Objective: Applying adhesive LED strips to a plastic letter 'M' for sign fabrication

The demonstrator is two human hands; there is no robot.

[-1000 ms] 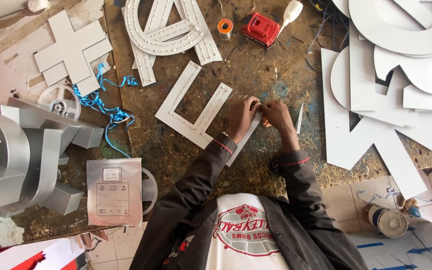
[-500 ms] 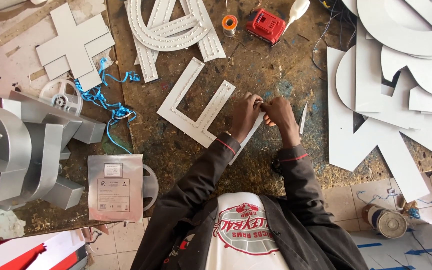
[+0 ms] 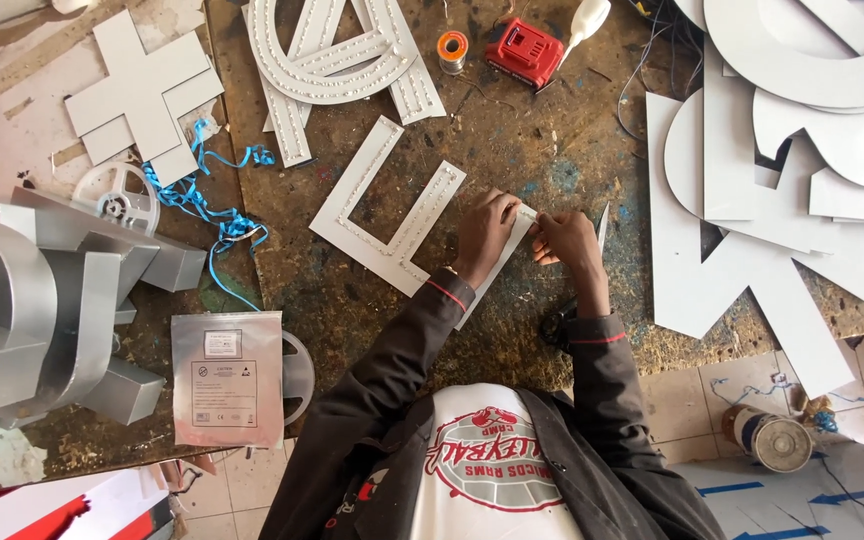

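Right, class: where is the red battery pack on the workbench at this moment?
In the head view, the red battery pack lies at the top centre of the workbench, between a small solder spool and a white glue bottle, well above both hands.

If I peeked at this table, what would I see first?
Two hands, the left hand and right hand, pinch a small white strip mid-table beside a white E-shaped letter. Big white cut-out letters pile up on the right, and shiny metal letters stand left.

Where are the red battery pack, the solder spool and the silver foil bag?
red battery pack (image 3: 523, 50), head view, middle of its top.
solder spool (image 3: 452, 47), head view, its upper flange.
silver foil bag (image 3: 228, 378), head view, on its white label.
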